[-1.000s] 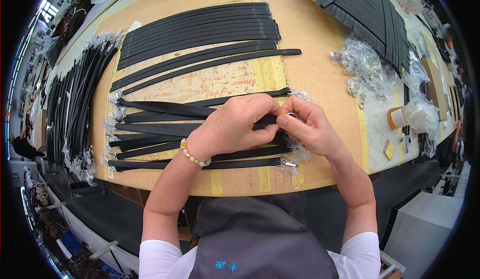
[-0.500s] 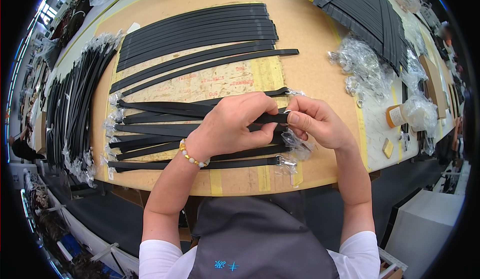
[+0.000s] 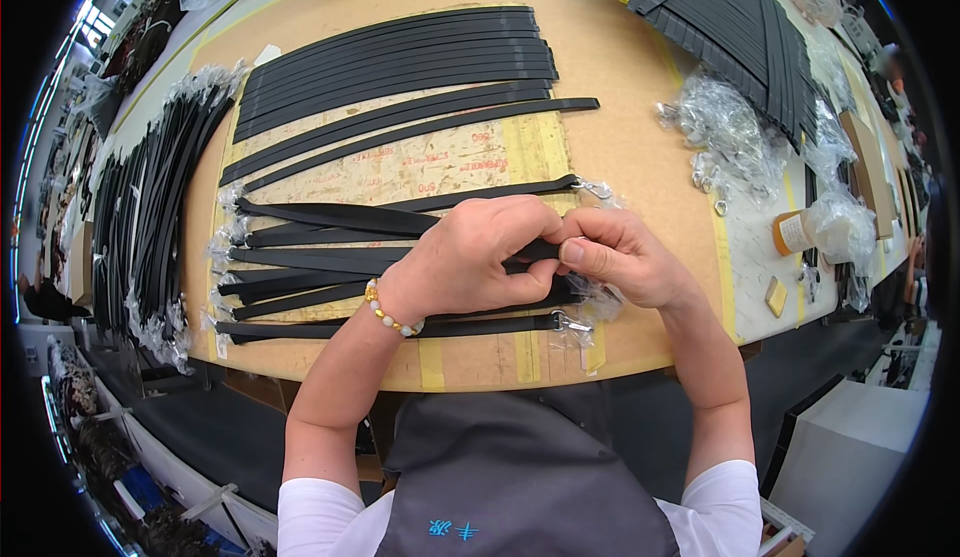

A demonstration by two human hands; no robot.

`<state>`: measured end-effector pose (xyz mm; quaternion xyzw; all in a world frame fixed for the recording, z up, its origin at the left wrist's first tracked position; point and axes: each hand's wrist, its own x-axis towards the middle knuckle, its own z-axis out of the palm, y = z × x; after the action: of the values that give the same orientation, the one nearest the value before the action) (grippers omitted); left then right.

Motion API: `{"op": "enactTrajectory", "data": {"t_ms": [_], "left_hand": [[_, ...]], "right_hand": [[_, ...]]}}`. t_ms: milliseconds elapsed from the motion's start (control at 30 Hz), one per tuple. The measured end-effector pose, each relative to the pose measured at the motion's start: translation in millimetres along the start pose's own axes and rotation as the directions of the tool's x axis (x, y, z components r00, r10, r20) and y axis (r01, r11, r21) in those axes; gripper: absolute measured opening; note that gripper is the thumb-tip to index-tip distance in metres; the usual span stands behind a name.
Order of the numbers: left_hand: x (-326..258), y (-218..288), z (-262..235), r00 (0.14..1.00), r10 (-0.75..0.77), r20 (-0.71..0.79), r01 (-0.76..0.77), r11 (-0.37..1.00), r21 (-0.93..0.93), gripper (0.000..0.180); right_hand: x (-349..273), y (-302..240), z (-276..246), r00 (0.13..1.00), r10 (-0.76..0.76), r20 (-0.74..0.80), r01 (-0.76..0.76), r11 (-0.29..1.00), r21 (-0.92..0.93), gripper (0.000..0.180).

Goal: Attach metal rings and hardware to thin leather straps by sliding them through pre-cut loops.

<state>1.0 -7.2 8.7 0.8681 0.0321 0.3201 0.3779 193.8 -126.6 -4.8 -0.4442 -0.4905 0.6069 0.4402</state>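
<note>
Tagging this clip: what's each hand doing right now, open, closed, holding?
Left hand: closed, holding a black strap.
Right hand: closed, thumb and fingers pinching the same strap.

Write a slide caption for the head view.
Left hand and right hand pinch a black strap above a tan table laid with more straps.

We look from the wearer's head, through the left one of two side-by-side fisheye cameras, steeply down and forward over the desk (image 3: 625, 47). The apron (image 3: 530, 467) lies close below us at six o'clock, the left sleeve (image 3: 318, 517) at seven, the right sleeve (image 3: 715, 512) near five. We have the left hand (image 3: 475, 257) about centre; toward three and nine o'clock, our wide view bends straight edges.
</note>
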Motion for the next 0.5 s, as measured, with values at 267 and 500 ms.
{"op": "enactTrajectory", "data": {"t_ms": [267, 500], "left_hand": [[-1.2, 2.8, -1.9, 0.997, -0.065, 0.031, 0.067, 0.996, -0.066, 0.024], [-5.4, 4.5, -6.8, 0.967, -0.188, 0.170, 0.224, 0.948, -0.225, 0.037]], "right_hand": [[2.0, 11.3, 9.2, 0.992, -0.114, -0.051, 0.115, 0.993, 0.016, 0.022], [5.7, 9.1, 28.8, 0.965, -0.191, -0.181, 0.194, 0.981, 0.002, 0.014]]}}
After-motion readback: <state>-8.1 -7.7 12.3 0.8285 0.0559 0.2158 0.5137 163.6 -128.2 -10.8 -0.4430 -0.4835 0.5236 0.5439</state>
